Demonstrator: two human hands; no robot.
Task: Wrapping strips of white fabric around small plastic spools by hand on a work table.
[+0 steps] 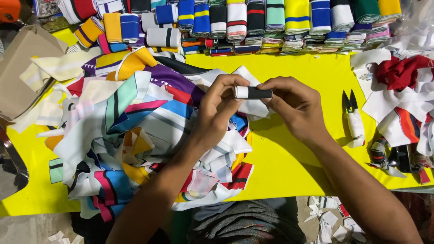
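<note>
Black-and-white rolled fabric strip [252, 92] pinched between left hand [220, 108] and right hand [294, 106], mid-roll; next likely needs tightening.

A yellow counter [294, 149] carried everything. Along its far edge stood a row of folded striped bands [253, 22]. Snips [354, 118] lay right of its middle, beside a heap of red and white scraps [402, 90]. A cardboard box [20, 72] sat at its left edge.
</note>
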